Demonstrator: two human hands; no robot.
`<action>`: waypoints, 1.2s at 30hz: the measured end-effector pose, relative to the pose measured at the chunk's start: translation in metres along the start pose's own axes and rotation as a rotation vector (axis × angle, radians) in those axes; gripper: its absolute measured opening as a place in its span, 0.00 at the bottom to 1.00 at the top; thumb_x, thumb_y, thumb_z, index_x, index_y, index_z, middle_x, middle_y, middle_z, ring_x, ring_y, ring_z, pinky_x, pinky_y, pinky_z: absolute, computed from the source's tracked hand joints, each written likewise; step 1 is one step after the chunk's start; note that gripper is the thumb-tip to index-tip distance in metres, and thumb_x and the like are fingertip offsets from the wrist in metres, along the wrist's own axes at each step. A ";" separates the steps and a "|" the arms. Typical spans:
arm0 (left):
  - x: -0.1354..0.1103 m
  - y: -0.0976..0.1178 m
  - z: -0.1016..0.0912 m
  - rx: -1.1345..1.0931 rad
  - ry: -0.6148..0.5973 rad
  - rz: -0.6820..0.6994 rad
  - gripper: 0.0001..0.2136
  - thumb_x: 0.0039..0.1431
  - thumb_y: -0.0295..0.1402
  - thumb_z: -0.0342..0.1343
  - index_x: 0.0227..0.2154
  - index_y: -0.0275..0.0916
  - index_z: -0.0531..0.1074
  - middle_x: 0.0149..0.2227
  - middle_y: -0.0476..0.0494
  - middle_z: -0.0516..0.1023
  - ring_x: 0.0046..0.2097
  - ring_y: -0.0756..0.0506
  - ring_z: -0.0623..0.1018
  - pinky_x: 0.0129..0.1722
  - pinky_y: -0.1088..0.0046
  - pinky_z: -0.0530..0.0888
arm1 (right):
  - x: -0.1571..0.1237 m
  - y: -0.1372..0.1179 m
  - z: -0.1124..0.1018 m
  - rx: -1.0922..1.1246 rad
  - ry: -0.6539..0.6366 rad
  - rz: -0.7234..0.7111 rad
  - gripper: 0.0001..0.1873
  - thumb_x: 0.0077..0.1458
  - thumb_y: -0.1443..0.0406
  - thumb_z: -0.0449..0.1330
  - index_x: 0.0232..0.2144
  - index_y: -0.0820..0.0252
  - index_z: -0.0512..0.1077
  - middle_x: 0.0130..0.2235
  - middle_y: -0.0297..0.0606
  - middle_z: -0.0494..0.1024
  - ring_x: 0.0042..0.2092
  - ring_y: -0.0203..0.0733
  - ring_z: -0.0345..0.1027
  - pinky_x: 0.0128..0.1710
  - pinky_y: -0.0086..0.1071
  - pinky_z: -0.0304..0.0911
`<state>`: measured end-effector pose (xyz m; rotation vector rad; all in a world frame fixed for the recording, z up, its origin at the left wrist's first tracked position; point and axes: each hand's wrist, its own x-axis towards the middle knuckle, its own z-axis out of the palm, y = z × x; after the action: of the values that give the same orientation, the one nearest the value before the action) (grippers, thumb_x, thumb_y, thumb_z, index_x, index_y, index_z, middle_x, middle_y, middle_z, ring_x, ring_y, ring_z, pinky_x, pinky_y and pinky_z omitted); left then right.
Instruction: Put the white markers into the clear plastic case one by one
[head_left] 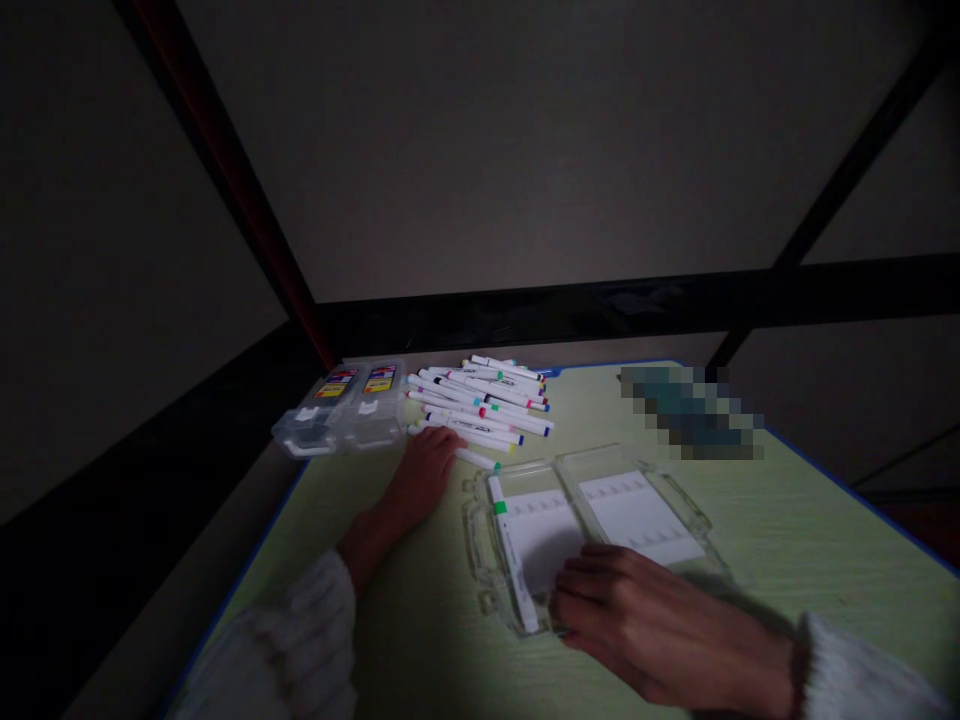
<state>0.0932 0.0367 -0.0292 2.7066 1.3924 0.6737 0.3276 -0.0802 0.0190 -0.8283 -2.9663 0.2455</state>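
Touching a green-ended marker [480, 460] with my left hand [437, 446], fingers over its left end; can't tell if they're closed on it. Should be light, stiff, smooth, prone to roll; mid-barrel pinch looks best. Marker pile [480, 405] just beyond that hand, two clear cases [373, 428] to its left. Right of it, nearer me: open case [637, 515], one green-banded marker [517, 570] lying along its left side. Right hand [619, 610] curls at the case's near edge, hold unclear. Plastic probably rigid, crackable; steady by the rim.
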 end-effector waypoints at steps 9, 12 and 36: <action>0.000 0.000 0.002 0.010 0.010 0.018 0.11 0.54 0.23 0.44 0.37 0.36 0.69 0.38 0.43 0.69 0.41 0.46 0.67 0.43 0.66 0.66 | -0.002 0.003 0.005 0.056 -0.027 -0.018 0.07 0.52 0.67 0.49 0.27 0.58 0.66 0.29 0.34 0.70 0.33 0.39 0.62 0.40 0.36 0.53; 0.000 0.002 0.000 0.010 0.020 0.015 0.10 0.54 0.23 0.45 0.36 0.35 0.68 0.38 0.43 0.71 0.42 0.46 0.67 0.44 0.66 0.65 | -0.002 0.003 0.004 0.050 -0.029 -0.022 0.08 0.53 0.67 0.48 0.27 0.58 0.66 0.29 0.34 0.70 0.32 0.39 0.62 0.39 0.35 0.54; -0.003 0.004 -0.001 0.062 0.335 0.221 0.10 0.55 0.25 0.46 0.38 0.38 0.69 0.35 0.45 0.72 0.39 0.49 0.70 0.47 0.64 0.65 | 0.002 0.003 0.004 0.022 -0.009 -0.021 0.07 0.55 0.68 0.47 0.32 0.59 0.66 0.32 0.36 0.70 0.35 0.39 0.63 0.38 0.35 0.55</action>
<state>0.0945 0.0311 -0.0286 2.9273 1.1892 1.1649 0.3268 -0.0772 0.0145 -0.7961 -2.9734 0.2812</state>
